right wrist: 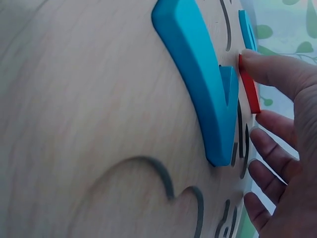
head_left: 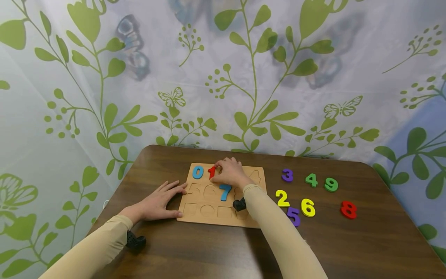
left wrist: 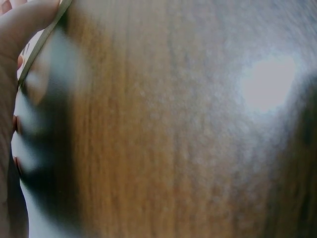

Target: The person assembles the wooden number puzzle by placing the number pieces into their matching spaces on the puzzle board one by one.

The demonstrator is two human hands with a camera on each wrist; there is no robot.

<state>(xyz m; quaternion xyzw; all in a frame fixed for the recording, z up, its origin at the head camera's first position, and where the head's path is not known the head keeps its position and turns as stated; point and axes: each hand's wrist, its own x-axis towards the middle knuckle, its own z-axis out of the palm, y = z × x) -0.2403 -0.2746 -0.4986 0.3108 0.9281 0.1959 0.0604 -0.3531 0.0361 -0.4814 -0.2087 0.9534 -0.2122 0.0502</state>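
My right hand [head_left: 230, 172] pinches a red number 1 [head_left: 211, 172] between thumb and forefinger, over the top row of a wooden puzzle board [head_left: 198, 220]. The right wrist view shows the thumb at one end of the red piece [right wrist: 249, 87] and a fingertip at the other. To its left a blue 0 [head_left: 198, 172] sits on the board. A blue 7 [head_left: 225, 192] lies in the middle row, close below my right hand. My left hand [head_left: 160, 203] rests at the board's left edge, fingers spread, thumb touching the lower left corner.
Loose numbers lie on the brown table [head_left: 348, 248] right of the board: purple 3 [head_left: 287, 175], green 4 [head_left: 311, 180], green 9 [head_left: 331, 184], yellow 2 [head_left: 282, 198], yellow 6 [head_left: 308, 207], purple 5 [head_left: 294, 216] and red 8 [head_left: 349, 209]. A leaf-patterned curtain [head_left: 195, 108] hangs behind.
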